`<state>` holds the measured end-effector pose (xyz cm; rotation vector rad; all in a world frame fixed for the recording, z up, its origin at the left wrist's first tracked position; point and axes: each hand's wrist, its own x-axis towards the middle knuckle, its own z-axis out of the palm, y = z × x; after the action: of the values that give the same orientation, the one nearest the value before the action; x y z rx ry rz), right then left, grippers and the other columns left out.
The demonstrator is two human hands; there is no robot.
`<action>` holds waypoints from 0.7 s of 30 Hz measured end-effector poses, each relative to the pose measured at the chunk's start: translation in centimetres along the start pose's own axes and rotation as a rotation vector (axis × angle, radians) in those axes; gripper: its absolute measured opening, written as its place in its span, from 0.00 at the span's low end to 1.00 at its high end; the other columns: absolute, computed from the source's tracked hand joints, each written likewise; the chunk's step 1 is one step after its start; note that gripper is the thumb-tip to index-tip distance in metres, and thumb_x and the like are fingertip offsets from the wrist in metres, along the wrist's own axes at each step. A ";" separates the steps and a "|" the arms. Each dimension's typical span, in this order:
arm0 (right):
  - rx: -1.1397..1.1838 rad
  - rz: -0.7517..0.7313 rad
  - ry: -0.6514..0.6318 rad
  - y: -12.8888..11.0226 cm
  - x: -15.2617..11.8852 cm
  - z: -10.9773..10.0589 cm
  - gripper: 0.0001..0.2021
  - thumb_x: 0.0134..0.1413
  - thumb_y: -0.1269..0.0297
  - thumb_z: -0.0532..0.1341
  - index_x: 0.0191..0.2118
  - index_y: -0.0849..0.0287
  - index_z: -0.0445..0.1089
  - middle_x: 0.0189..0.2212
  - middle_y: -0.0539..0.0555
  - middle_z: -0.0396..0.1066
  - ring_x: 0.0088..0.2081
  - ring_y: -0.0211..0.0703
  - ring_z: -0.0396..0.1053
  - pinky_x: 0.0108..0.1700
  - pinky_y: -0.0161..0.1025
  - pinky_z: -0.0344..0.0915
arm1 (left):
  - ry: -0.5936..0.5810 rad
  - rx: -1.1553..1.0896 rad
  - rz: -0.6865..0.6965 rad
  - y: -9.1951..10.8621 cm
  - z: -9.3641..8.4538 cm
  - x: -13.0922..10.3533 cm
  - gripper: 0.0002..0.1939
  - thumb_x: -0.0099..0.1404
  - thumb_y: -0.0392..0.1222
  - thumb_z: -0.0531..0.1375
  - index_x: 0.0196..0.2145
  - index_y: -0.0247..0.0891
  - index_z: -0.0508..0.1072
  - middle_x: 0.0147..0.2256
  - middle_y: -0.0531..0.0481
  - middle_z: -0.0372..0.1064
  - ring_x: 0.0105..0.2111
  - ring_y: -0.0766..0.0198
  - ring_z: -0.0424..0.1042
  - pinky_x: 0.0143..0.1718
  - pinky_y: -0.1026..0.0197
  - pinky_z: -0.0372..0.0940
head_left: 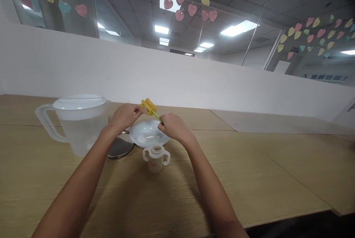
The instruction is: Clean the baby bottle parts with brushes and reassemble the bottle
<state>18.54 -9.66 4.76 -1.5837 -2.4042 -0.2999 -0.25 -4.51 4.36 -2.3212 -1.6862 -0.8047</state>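
My right hand [172, 126] is closed round the thin green handle [156, 115] of a sponge brush, whose yellow sponge head [149, 105] points away to the left. Between the pinched fingers of my left hand [128, 114] is a small clear piece [144, 110], touching or very near the sponge; its kind is too small to make out. Below both hands sits a pale bowl [134, 139] with a clear part and a white ring in it. Just in front of the bowl stands a two-handled baby bottle [155, 161], upright, its mouth uncovered.
A large translucent pitcher [84, 127] with a lid stands on the left, close to my left forearm. A round metal lid or plate [121, 147] lies between pitcher and bowl, partly hidden. The wooden table [249, 171] meets a white wall [177, 79] at the back.
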 end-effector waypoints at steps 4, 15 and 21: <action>0.009 -0.008 0.009 0.0 -0.2 0.0 0.12 0.53 0.71 0.50 0.33 0.65 0.71 0.31 0.62 0.73 0.32 0.44 0.69 0.29 0.35 0.55 | 0.038 0.110 -0.034 0.5 0.3 0.0 0.16 0.61 0.47 0.51 0.36 0.41 0.77 0.36 0.47 0.76 0.35 0.55 0.71 0.30 0.61 0.58; -0.020 0.006 0.035 0.2 -0.4 -0.3 0.12 0.53 0.71 0.50 0.35 0.65 0.71 0.31 0.62 0.73 0.34 0.46 0.70 0.30 0.35 0.58 | 0.058 0.058 -0.040 1.8 0.2 -0.3 0.20 0.63 0.51 0.47 0.33 0.39 0.75 0.30 0.47 0.75 0.30 0.58 0.71 0.28 0.62 0.55; -0.033 0.006 0.034 0.1 -0.5 -0.5 0.12 0.52 0.72 0.51 0.35 0.65 0.71 0.31 0.63 0.73 0.34 0.47 0.70 0.30 0.35 0.58 | 0.037 -0.022 -0.051 1.4 0.8 0.1 0.23 0.63 0.51 0.43 0.30 0.38 0.74 0.29 0.47 0.73 0.29 0.58 0.70 0.28 0.62 0.55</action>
<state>18.83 -10.20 5.05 -1.5863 -2.3800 -0.3644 1.32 -4.58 4.01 -2.2713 -1.7361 -0.8744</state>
